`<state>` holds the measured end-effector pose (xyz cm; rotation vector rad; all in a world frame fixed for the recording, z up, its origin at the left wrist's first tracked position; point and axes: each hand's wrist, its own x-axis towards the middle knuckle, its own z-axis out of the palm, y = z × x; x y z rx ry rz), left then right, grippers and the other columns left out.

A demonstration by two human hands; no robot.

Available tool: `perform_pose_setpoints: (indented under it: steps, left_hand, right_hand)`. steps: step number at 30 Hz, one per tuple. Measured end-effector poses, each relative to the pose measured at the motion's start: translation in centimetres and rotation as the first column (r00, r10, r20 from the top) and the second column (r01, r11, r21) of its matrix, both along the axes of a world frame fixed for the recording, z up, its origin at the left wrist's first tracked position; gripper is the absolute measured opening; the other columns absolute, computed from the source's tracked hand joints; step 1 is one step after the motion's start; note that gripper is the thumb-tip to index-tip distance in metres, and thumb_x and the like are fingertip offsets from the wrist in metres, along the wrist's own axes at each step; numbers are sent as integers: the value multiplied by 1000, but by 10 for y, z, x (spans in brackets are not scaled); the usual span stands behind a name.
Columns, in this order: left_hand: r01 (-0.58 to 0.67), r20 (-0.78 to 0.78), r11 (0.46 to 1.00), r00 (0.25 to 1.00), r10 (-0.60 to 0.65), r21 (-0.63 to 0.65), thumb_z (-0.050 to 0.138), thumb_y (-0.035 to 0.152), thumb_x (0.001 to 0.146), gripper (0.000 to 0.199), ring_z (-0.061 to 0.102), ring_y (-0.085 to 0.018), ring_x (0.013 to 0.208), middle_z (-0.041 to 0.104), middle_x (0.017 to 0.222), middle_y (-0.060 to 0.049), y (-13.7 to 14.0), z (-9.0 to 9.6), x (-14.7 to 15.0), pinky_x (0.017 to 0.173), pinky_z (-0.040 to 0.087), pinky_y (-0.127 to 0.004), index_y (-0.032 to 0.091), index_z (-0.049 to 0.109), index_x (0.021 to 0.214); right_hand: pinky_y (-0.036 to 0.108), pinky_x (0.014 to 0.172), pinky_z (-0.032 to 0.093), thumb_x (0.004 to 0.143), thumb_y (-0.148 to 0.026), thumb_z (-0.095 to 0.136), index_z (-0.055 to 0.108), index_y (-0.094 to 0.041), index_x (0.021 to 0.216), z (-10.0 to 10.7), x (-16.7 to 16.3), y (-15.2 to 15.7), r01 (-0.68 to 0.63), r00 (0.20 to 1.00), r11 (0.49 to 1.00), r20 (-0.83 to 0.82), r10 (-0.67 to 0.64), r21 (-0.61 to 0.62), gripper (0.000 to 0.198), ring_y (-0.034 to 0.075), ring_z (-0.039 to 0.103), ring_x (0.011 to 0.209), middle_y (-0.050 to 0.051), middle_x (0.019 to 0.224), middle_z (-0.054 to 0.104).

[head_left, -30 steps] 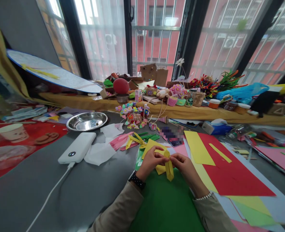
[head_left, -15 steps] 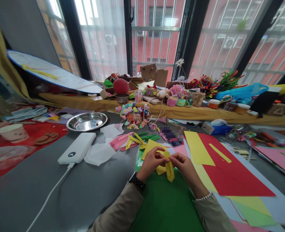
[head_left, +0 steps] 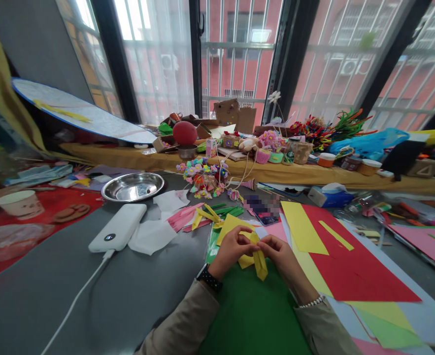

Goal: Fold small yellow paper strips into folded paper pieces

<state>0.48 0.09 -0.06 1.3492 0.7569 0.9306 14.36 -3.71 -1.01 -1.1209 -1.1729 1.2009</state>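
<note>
Between my hands is a folded yellow paper strip, its pointed end hanging down over the green sheet. My left hand pinches it near the top between thumb and fingers. From the other side, my right hand grips the same strip with its fingertips. Just behind my left hand lies a yellow paper sheet, partly covered by the fingers. Folded yellow strips and green strips rest a little farther back.
A white power bank with a cable lies left, near a metal plate. Red paper and other coloured sheets spread to the right. A phone sits behind my hands. Craft items crowd the sill, including a red ball.
Both hands keep their pinch on the yellow strip and have barely moved. The strip's lower end has shifted very slightly downward and to the right.
</note>
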Motion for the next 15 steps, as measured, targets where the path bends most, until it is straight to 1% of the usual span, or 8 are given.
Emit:
perform_pose_setpoints:
  steps: [5,9,12,15]
  left_hand:
    - [14,-4,1000,1000,-14,7,68,23,51,43,52,-9,48,50,52,5,0,1,-1,49,43,-21,14,45,86]
    - [40,24,998,999,-39,-43,68,20,51,50,51,-8,48,50,52,6,2,-1,-1,48,43,-20,14,40,91]
    - [54,33,996,998,-52,-67,68,19,51,52,51,-8,48,49,53,7,3,-3,-1,49,43,-20,14,38,93]
    - [66,38,995,997,-63,-69,68,19,50,52,51,-8,49,50,53,7,3,-5,-1,51,44,-22,15,38,92]
  right_hand:
    - [21,54,36,63,-33,60,55,-16,65,-1,0,1,-9,1000,1000,9,9,-3,18,12,49,58,-2,59,54]
    - [19,50,32,63,-34,60,55,-16,64,-4,2,1,-10,1000,1000,22,11,-8,18,9,44,53,-4,55,50]
    - [19,48,30,66,-37,56,56,-16,66,-6,3,2,-11,999,999,40,12,-32,21,8,41,49,-5,51,46]
    - [19,48,29,67,-40,54,56,-16,65,-4,5,3,14,995,1000,95,-13,-8,25,8,40,48,-6,49,43]
